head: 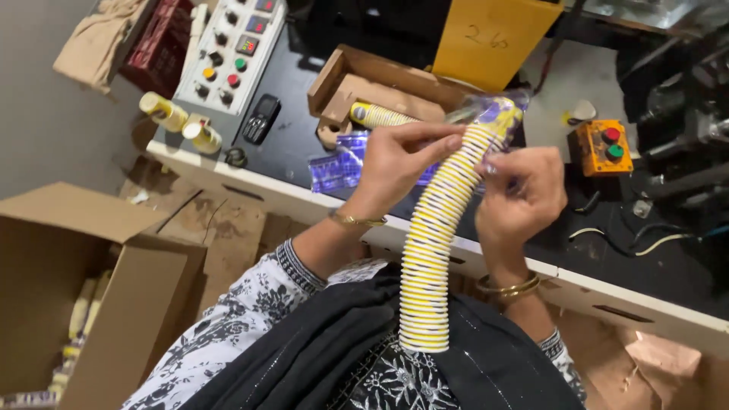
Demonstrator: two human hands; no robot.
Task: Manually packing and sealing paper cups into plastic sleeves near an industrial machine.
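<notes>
Your left hand (pixel 396 163) and right hand (pixel 522 193) both pinch the long yellow-and-white stack of nested paper cups (pixel 437 235) near its top.

One head-worn camera looks steeply down, close over the person's chest, tilted, toward the dark workbench (pixel 288 144).

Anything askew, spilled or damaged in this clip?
Nothing damaged or spilled. The long yellow-and-white stack of nested paper cups bends sideways between the left hand and right hand, its base against the person's dark clothing, its top in a clear plastic sleeve.
</notes>
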